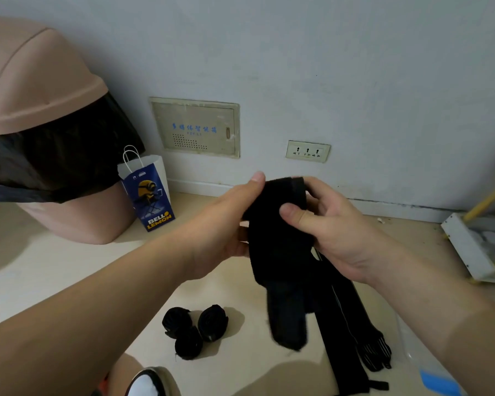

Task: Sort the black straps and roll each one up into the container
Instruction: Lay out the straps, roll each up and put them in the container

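We've 3 rolls (193,328) done, on floor below our left hand (220,225). Both hands pinch a strap (277,252) betw. them, right hand (340,232) thumb on top. Under it, loose straps (349,324) left to roll; none boxed yet.

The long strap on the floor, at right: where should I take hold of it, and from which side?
Pinch the long strap at its striped end, from above. That end lies flat and uncovered, while the far part is hidden behind the held strap and the right hand.
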Demonstrator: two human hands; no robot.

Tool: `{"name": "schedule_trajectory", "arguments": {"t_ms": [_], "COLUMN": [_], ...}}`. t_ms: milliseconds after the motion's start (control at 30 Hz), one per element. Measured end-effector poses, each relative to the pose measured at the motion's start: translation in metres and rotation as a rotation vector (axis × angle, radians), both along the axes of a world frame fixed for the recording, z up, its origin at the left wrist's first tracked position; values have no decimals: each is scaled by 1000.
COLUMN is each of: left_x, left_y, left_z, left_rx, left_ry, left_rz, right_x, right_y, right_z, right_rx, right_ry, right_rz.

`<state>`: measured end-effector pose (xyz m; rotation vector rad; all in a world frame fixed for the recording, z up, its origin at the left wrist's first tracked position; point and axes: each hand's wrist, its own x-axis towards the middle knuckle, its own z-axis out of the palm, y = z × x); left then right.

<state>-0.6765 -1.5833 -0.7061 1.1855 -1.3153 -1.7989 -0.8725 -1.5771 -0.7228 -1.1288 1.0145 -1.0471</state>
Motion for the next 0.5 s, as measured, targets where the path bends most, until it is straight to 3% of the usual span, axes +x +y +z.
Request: {"name": "schedule_trajectory", "arguments": {"t_ms": [100,267,400,500], "left_x": [-2,1,4,6], "left_y": [0,-1,-1,-1], "left_z": [-3,-2,-2,-4], "left_rx": [-39,-234,-361,-377], "left_ry": [-14,-56,-87,-115], "left_rz": [0,94,17,-6], "right_x": [-3,-6,-5,-4], "right_y": [0,-1,-3,-3], "right_z": [2,11,11,6], "right_rx": [-21,80,203,178], "right_ry": [28,-92,38,62], "right_rz": [-1,69,45,-4]}}
